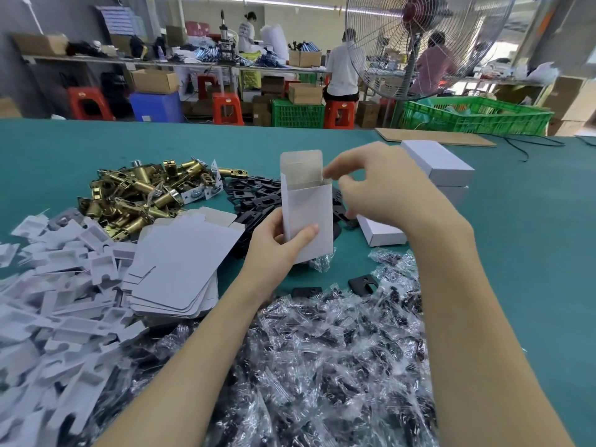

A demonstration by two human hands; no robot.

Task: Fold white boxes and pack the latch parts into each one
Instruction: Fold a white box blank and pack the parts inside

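My left hand (277, 243) grips a white box (308, 208) upright above the table, its top flap standing open. A small clear bag sticks out below the box. My right hand (377, 185) hovers at the box's open top right corner, fingertips curled near the side flap; I cannot tell whether they pinch it. Brass latch bolts (142, 195) lie piled at the left. Black strike plates (254, 198) lie behind the box. A stack of flat box blanks (180, 266) sits left of my left forearm. Bagged black parts (322, 356) fill the foreground.
White card inserts (54, 301) cover the table's left side. Closed white boxes (438, 162) stand at the right, another (380, 232) lies under my right wrist. A green crate (477, 116), a standing fan (416, 43) and a cardboard sheet (435, 137) are beyond. People work at far benches.
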